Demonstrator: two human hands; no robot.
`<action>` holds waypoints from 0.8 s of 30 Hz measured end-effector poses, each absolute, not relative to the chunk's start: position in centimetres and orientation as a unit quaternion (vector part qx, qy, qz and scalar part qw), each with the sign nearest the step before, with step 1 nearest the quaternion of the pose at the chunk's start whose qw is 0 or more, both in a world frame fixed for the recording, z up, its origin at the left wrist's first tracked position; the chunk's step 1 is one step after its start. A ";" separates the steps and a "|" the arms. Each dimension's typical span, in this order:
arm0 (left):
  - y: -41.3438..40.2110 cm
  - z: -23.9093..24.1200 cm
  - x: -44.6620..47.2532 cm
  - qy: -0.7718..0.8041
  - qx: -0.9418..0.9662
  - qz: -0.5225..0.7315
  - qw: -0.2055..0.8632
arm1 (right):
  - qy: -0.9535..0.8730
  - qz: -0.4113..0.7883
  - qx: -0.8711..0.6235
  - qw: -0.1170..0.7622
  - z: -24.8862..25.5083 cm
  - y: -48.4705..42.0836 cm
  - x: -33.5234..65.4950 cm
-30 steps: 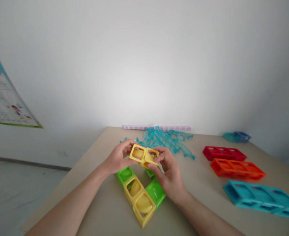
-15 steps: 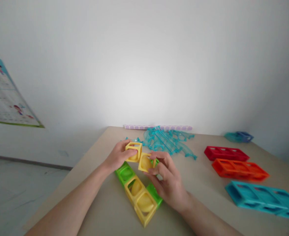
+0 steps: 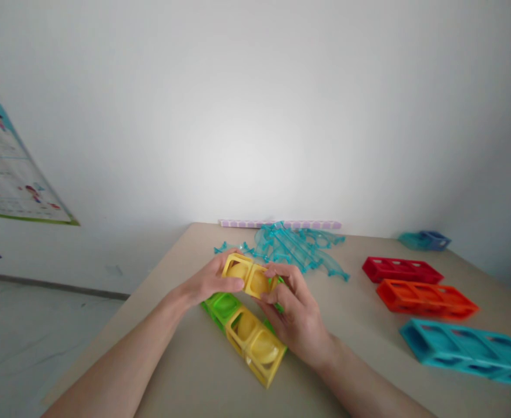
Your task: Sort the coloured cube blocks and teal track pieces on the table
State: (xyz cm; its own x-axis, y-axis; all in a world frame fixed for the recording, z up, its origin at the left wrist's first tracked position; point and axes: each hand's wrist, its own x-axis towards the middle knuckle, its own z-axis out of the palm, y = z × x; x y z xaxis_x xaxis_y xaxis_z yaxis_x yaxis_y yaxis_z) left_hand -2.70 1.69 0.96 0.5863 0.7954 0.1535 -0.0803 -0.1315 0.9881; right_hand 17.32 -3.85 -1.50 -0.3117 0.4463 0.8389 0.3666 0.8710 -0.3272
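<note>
My left hand is closed on a yellow hollow block, a cube-like frame with a round opening in its face. A second yellow hollow block is pinched in the fingers of my right hand. The two blocks meet side by side; whether they are locked together I cannot tell. Some green shows behind my right fingers. Just below my hands is a row of green blocks and yellow blocks, partly hidden; whether it touches the held blocks is unclear.
On the right of the table lie a red block row, an orange block row and a teal block row. Translucent teal track-like pieces are heaped behind my hands. A purple patterned strip runs along the wall.
The left-hand block has come down and right against the right-hand block, closing the step between them. The green and yellow row below has shifted and turned slightly toward the right.
</note>
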 end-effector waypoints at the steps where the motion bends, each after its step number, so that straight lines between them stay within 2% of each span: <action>1: 1.6 1.0 -2.7 0.275 0.660 0.363 0.598 | -0.811 0.043 -0.253 0.526 -1.4 -3.9 17.3; 4: 1.6 1.1 -2.5 0.303 0.664 0.360 0.580 | -0.813 0.054 -0.288 0.503 -1.0 -4.2 17.2; 8: 1.6 1.2 -2.5 0.321 0.661 0.395 0.552 | -0.773 0.032 -0.411 0.482 -0.3 -4.7 17.4; 14: 2.1 0.6 -2.5 0.351 0.626 0.461 0.522 | -0.740 0.022 -0.546 0.392 -1.5 -4.1 18.1; 20: 2.4 0.0 -2.7 0.336 0.615 0.459 0.547 | -0.773 0.084 -0.522 0.352 -2.4 -3.2 18.2; 24: 2.2 0.3 -2.5 0.264 0.574 0.476 0.611 | -0.788 0.104 -0.517 0.319 -2.0 -3.0 17.9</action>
